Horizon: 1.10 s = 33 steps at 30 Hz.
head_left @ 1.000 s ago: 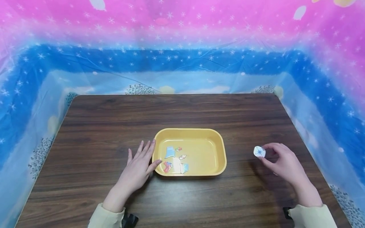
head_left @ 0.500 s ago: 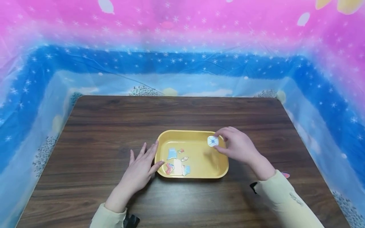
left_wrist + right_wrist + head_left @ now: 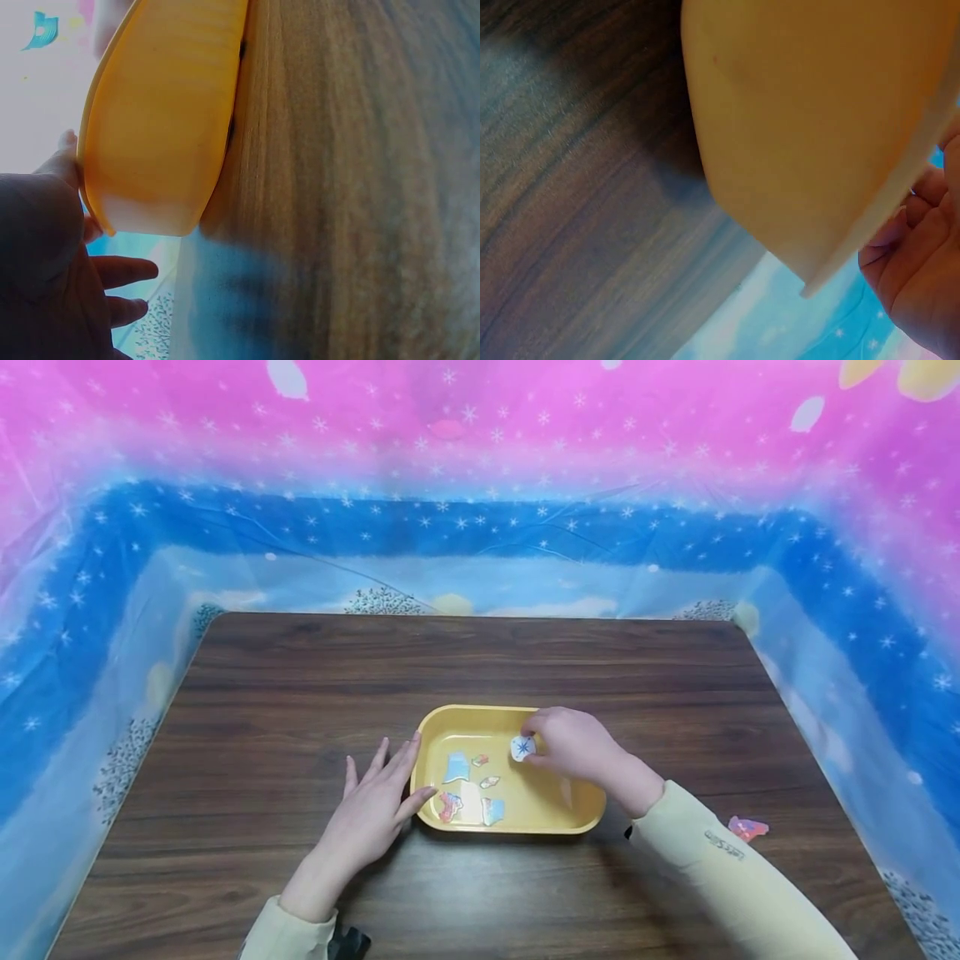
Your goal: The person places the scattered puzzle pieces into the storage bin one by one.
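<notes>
A yellow tray (image 3: 555, 814) with raised walls lies on the table, several flat stickers inside its left half. Among them are a light blue piece (image 3: 457, 767) and a red one (image 3: 450, 807). Over the tray's right half, my right hand (image 3: 573, 743) pinches a small white sticker with a blue star (image 3: 522, 747) between thumb and fingers. At the tray's left end rests my left hand (image 3: 367, 810), fingers spread and straight, thumb over the rim. Both wrist views show the tray's outer wall (image 3: 161, 127); the right one shows curled fingers beyond the rim, with the sticker hidden.
A pink and red sticker piece (image 3: 747, 828) lies on the dark wooden table (image 3: 300, 668), right of the tray beside the right sleeve (image 3: 720, 852). A pink and blue patterned cloth (image 3: 480, 527) hangs around the table's back and sides.
My right hand has carried the white star sticker leftward from the table's right side to over the tray. The pink piece has come into view. My left hand stays at the tray's left end.
</notes>
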{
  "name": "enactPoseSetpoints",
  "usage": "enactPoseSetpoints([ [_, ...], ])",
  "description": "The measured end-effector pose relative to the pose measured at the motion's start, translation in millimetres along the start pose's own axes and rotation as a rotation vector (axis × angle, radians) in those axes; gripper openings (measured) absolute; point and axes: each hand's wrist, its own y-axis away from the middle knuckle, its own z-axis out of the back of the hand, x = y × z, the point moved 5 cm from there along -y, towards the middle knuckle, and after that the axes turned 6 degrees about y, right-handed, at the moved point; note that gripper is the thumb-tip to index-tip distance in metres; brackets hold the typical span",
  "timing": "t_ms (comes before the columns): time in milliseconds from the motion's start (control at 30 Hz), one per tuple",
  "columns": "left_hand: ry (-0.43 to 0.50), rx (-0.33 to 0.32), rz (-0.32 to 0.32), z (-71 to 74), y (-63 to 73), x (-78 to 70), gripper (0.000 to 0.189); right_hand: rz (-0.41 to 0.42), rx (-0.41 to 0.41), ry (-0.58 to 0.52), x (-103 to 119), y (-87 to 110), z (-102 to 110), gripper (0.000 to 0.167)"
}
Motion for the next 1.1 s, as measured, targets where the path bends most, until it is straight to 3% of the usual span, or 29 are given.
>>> enactPoseSetpoints([
  [267,-0.003,-0.003,0.000,0.6,0.0,0.3,0.075,0.036,0.016,0.051,5.9,-6.2,-7.8,0.022],
  [433,-0.004,0.006,0.002,-0.5,-0.6,-0.2,0.075,0.011,0.029,0.049,3.6,-3.9,-6.3,0.022],
  [700,-0.007,0.006,0.003,-1.1,-1.6,-0.1,0.075,-0.044,-0.089,-0.019,-17.4,19.3,14.6,0.035],
  [800,-0.005,0.005,0.003,-1.2,-1.8,-0.2,0.075,-0.089,-0.149,-0.043,-39.6,34.8,23.0,0.038],
  [900,-0.005,0.005,0.005,-1.0,-1.8,-0.2,0.075,-0.179,-0.209,-0.087,-75.3,57.5,29.6,0.039],
  [1100,-0.008,0.019,0.021,-0.6,-1.5,-0.9,0.076,-0.366,-0.209,-0.149,-152.3,128.0,26.0,0.045],
])
